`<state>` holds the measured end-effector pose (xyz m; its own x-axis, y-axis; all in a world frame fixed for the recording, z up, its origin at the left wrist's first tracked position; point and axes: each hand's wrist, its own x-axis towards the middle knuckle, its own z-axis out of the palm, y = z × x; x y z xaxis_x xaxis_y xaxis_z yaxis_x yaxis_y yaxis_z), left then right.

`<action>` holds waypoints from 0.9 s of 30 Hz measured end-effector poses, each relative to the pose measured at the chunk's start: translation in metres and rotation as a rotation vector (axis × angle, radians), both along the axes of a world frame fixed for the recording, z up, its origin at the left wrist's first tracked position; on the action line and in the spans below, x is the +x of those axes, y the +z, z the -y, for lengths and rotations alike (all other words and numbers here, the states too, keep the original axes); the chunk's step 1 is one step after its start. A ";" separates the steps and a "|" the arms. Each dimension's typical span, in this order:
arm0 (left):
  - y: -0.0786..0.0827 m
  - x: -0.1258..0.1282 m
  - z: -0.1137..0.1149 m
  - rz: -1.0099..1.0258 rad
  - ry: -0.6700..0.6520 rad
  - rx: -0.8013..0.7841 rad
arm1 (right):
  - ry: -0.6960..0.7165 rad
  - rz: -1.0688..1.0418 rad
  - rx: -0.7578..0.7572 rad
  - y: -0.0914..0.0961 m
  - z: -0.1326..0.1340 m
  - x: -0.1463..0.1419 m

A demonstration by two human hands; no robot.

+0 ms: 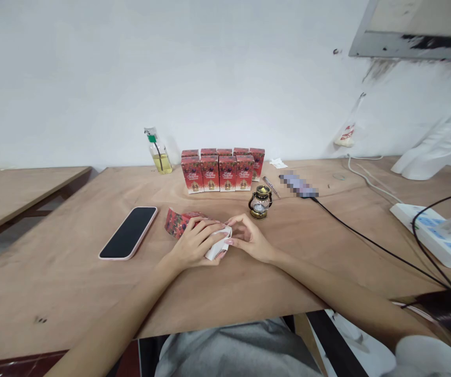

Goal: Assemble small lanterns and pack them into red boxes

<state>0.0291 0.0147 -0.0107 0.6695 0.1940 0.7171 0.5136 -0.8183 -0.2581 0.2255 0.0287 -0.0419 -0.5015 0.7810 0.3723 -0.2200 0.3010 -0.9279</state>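
On the wooden table (72, 293): crushing, tearing and tipping hazards.
Red boxes (211, 173), standing grouped at the far middle, could topple if knocked. The red-and-white carton (218, 247), near middle, could buckle under excess squeeze from the left hand (198, 242), which is wrapped around it. Right hand (252, 239): thumb and fingers narrowly spaced at the carton's white right end; whether they pinch it cannot be determined; uneven pulling could tear the edge. The lantern (260, 201), just beyond, could tip if this hand sweeps far.
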 end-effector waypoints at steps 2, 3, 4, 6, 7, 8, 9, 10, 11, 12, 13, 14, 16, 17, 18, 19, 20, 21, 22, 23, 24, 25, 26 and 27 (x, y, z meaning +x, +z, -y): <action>0.000 0.000 0.000 0.005 -0.020 0.004 | 0.006 0.024 -0.021 -0.001 -0.002 0.000; -0.001 0.001 0.000 0.008 -0.030 0.006 | 0.011 0.039 -0.034 -0.002 -0.002 0.001; -0.001 0.001 0.001 0.014 -0.040 0.009 | 0.019 0.049 -0.048 -0.002 -0.003 0.001; -0.001 0.002 0.002 0.039 -0.058 0.015 | 0.044 0.046 -0.078 0.000 -0.004 0.002; -0.001 0.002 0.002 0.055 -0.069 0.019 | 0.070 0.034 -0.095 0.001 -0.004 0.002; -0.002 0.003 0.003 0.070 -0.083 0.025 | 0.108 0.018 -0.123 0.002 -0.004 0.002; -0.002 0.004 0.003 0.080 -0.099 0.032 | 0.150 -0.003 -0.164 0.004 -0.003 0.003; -0.003 0.006 0.004 0.083 -0.120 0.045 | 0.189 -0.026 -0.215 0.005 -0.003 0.003; -0.004 0.007 0.005 0.080 -0.140 0.064 | 0.217 -0.047 -0.272 0.007 -0.002 0.003; -0.005 0.008 0.005 0.069 -0.159 0.087 | 0.233 -0.064 -0.329 0.008 -0.001 0.003; -0.006 0.009 0.006 0.055 -0.171 0.108 | 0.232 -0.076 -0.378 0.009 -0.001 0.002; -0.006 0.010 0.007 0.041 -0.173 0.121 | 0.217 -0.087 -0.409 0.010 -0.001 0.002; -0.007 0.010 0.008 0.028 -0.147 0.102 | 0.155 -0.111 -0.411 0.011 -0.002 0.002; -0.007 0.009 0.008 0.035 -0.122 0.077 | 0.111 -0.122 -0.386 0.011 -0.004 0.002; -0.007 0.008 0.009 0.056 -0.088 0.055 | 0.068 -0.126 -0.345 0.010 -0.005 0.003; -0.007 0.007 0.009 0.091 -0.044 0.045 | 0.029 -0.118 -0.289 0.010 -0.006 0.003; -0.007 0.006 0.009 0.140 0.012 0.040 | -0.006 -0.096 -0.220 0.009 -0.006 0.003; -0.006 0.004 0.008 0.203 0.079 0.034 | -0.044 -0.063 -0.136 0.008 -0.006 0.004; -0.006 0.003 0.008 0.279 0.153 0.016 | -0.089 -0.023 -0.035 0.007 -0.006 0.004; -0.006 0.002 0.007 0.361 0.230 -0.016 | -0.137 0.024 0.083 0.005 -0.004 0.004; -0.006 0.002 0.007 0.439 0.294 -0.053 | -0.179 0.080 0.214 0.004 -0.003 0.004; -0.005 0.001 0.006 0.506 0.340 -0.088 | -0.208 0.141 0.348 0.003 -0.001 0.004; -0.005 0.001 0.006 0.551 0.358 -0.117 | -0.221 0.202 0.467 0.002 0.000 0.004; -0.004 0.001 0.007 0.572 0.346 -0.133 | -0.217 0.259 0.561 0.001 0.001 0.004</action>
